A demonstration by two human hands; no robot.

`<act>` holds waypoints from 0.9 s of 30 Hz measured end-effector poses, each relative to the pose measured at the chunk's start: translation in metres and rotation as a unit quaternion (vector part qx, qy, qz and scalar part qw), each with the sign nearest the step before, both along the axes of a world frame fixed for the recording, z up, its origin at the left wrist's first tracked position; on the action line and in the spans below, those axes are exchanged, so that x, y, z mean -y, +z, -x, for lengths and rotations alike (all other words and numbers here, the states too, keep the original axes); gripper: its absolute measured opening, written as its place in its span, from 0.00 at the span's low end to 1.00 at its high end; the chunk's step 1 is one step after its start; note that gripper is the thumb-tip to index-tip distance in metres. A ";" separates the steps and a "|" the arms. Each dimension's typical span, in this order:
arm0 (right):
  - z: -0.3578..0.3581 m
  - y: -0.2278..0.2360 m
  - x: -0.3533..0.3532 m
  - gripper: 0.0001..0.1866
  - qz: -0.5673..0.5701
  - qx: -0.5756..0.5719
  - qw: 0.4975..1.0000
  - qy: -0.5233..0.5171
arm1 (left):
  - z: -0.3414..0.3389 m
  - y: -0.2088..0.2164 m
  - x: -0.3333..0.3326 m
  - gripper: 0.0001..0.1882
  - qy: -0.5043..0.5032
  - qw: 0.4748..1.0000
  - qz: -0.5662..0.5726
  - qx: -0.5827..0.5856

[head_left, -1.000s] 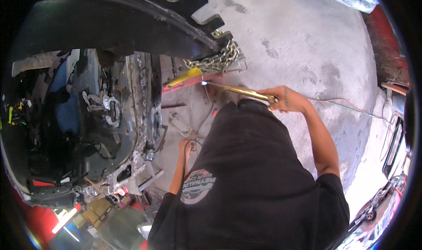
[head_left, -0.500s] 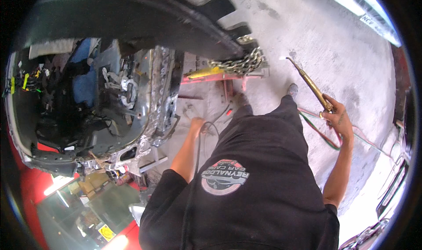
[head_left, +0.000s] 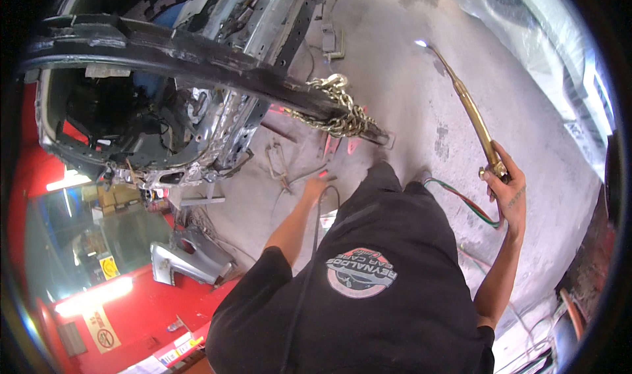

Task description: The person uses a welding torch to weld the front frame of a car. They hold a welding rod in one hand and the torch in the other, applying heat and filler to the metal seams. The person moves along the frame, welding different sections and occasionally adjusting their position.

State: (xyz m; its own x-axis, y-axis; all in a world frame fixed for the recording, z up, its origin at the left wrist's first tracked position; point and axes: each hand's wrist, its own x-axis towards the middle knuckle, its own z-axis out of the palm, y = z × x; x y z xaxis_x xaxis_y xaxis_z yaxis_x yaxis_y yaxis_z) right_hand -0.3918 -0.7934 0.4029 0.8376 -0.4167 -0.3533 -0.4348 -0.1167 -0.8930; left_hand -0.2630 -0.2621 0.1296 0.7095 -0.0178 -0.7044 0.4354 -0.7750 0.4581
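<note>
My right hand [head_left: 509, 193] grips a long brass gas torch [head_left: 475, 114] by its valve end, out to my right. A small bright white flame [head_left: 421, 43] shows at the torch's bent tip. Red and green hoses [head_left: 471, 203] loop from below that hand toward my legs. My left hand [head_left: 316, 188] hangs low at my left side, beside a dark cable. Its fingers are too small and partly hidden to read. A small red piece [head_left: 322, 174] shows just beyond it; whether I hold it cannot be made out.
A stripped car body [head_left: 217, 134] stands at the left. A dark metal beam [head_left: 197, 68] crosses in front of it, with a chain [head_left: 339, 107] wrapped round its end. A silver body panel [head_left: 191, 255] lies lower left. A plastic-covered vehicle [head_left: 526, 51] is at the upper right.
My view has shifted, so the car, beam and chain sit differently and more of the red area shows. The torch appears closer, its tip higher in view; my right hand still holds it.
</note>
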 end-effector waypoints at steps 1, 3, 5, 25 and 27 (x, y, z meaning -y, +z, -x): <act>-0.013 0.000 0.006 0.37 0.001 0.012 1.000 0.010 | 0.006 0.014 0.008 0.13 0.009 1.000 -0.013 -0.014; -0.045 0.006 0.013 0.36 -0.051 0.043 0.997 0.033 | 0.028 -0.026 -0.043 0.11 -0.121 0.990 0.011 0.078; -0.068 -0.004 0.014 0.35 -0.060 0.088 0.993 0.057 | 0.034 -0.038 -0.033 0.10 -0.084 0.995 0.013 0.052; -0.347 -0.089 0.015 0.34 0.039 0.064 0.908 0.413 | -0.004 -0.109 0.128 0.12 0.290 0.941 0.074 -0.159; -0.370 -0.084 0.012 0.33 0.037 0.027 0.905 0.423 | 0.003 -0.107 0.131 0.13 0.348 0.919 0.116 -0.147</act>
